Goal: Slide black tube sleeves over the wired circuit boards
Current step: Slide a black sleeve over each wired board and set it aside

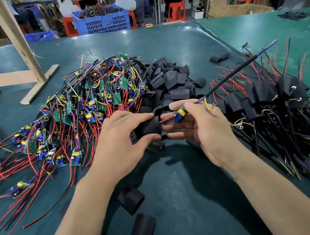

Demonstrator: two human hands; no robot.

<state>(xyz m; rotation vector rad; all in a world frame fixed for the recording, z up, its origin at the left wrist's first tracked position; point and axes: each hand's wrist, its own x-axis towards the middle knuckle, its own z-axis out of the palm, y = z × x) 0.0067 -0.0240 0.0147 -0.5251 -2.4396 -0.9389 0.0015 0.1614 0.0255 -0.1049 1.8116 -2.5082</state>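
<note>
Two loose sleeves (138, 218) lie nearest you; your left hand (126, 134) grips the black tube sleeve (148, 127), mouth facing right toward the circuit board (180, 114) pinched in your right hand (202, 121).

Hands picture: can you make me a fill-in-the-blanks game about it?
1. The left hand holds a ____ tube.
2. The right hand pinches a small circuit ____.
3. The table cover is ____.
4. The crate behind the table is ____.

Missing words: black; board; green; blue
</note>
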